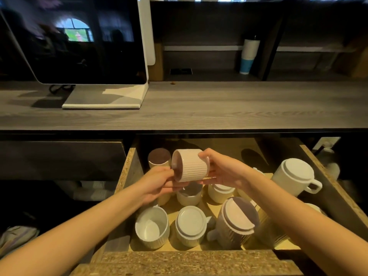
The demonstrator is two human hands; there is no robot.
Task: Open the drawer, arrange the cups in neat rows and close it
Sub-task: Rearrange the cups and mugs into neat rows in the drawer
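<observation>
No text, label or number can be read; the monitor (75,38) perhaps shows only blurred reflections.

Both hands hold one ribbed cup (192,165) on its side above the open drawer (131,168), its mouth turned left. The left hand (159,183) grips the rim; the right hand (223,170) clasps the base. Below, cups crowd the drawer: an upright white cup (152,227) near the front left corner, an upside-down cup (191,225) just beside it, and a large upside-down mug (293,176) by the right edge.
</observation>
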